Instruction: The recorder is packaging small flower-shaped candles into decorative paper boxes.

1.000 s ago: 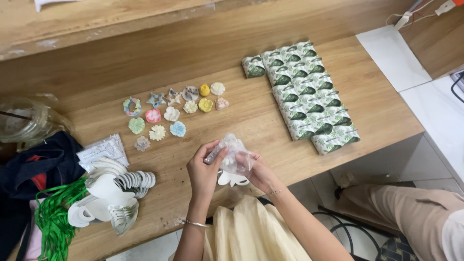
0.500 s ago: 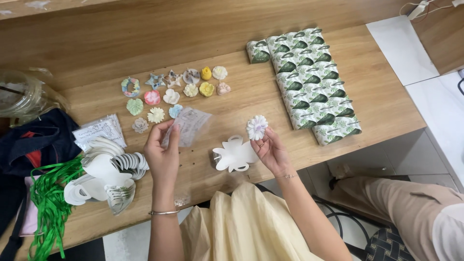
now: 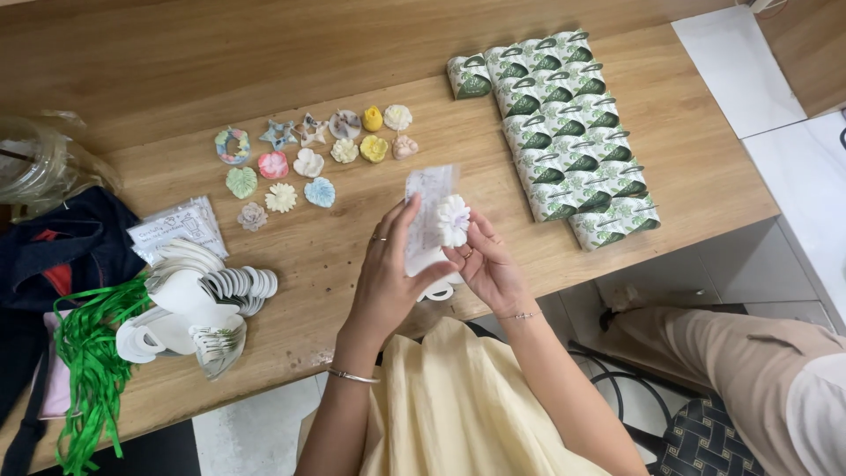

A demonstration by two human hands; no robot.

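My right hand (image 3: 490, 264) holds a small white flower-shaped piece (image 3: 453, 219) between thumb and fingers, above the table's front edge. My left hand (image 3: 389, 275) holds a clear plastic bag (image 3: 427, 201) upright right beside the flower. Under both hands lies a flat white cut-out card (image 3: 438, 288), mostly hidden. Further back on the wooden table (image 3: 352, 238) sit several small coloured shaped pieces (image 3: 308, 163): flowers, leaves, stars.
A block of green-and-white leaf-print boxes (image 3: 564, 141) lies at the right. White cut-out cards (image 3: 189, 295) are stacked at the left, with green ribbon (image 3: 88, 361), a dark bag (image 3: 48, 256) and a pack of clear bags (image 3: 179, 226). Another person's leg (image 3: 749, 361) shows at lower right.
My left hand has brought the clear bag from the left over to the flower piece in my right hand. Both hands now meet above the white card.
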